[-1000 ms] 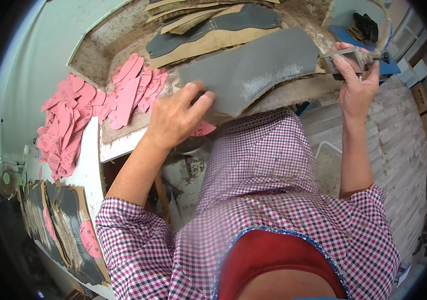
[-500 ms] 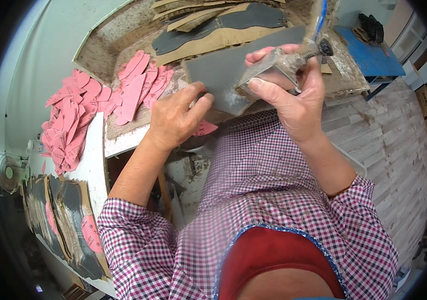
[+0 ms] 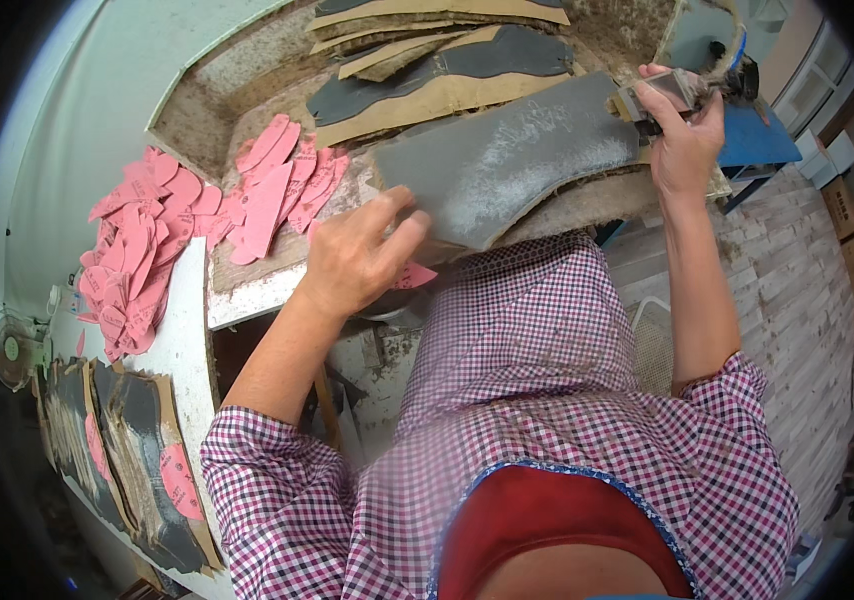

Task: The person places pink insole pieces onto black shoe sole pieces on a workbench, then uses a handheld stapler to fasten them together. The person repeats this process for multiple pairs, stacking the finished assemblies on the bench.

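My right hand (image 3: 685, 130) is closed round a boxy, residue-crusted tool (image 3: 669, 92) with a black knob and a blue hose, which looks like a spray gun. It is at the right end of a grey panel (image 3: 517, 150) whose surface carries whitish spray marks. At the panel's left end my left hand (image 3: 362, 250) is closed, its fingers curled in by the panel's edge. From under that hand sticks the tip of a pink cut piece (image 3: 413, 275); the rest of it is hidden by the palm.
Loose pink cut pieces (image 3: 132, 250) are heaped to the left. Grey and tan panels (image 3: 437, 85) are stacked at the back, and more panels (image 3: 132, 440) lie at lower left. A blue table (image 3: 762, 138) and cardboard boxes (image 3: 844, 210) stand on the right.
My right hand has moved right with the tool, from over the panel's middle to its right end. More of the whitish-marked surface shows. My left hand has barely moved.
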